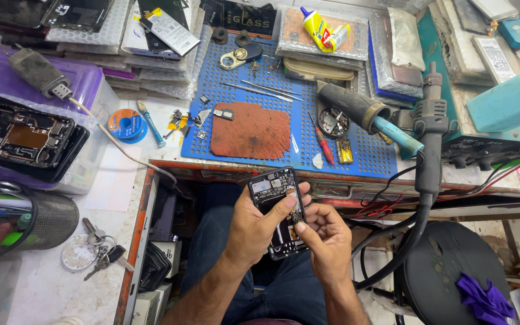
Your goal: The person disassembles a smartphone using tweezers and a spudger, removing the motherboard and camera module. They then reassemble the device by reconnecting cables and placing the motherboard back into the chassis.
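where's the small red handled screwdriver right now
In the head view, the small red-handled screwdriver lies on the blue perforated work mat, right of the rust-brown pad and beside the small yellow box.

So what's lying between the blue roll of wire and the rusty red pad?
In the head view, between the blue solder spool and the rust-red pad lie a blue-handled tool and a scatter of small metal parts.

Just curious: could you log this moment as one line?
left hand: holds opened phone | right hand: thumb on its inside | place: over lap, before blue mat
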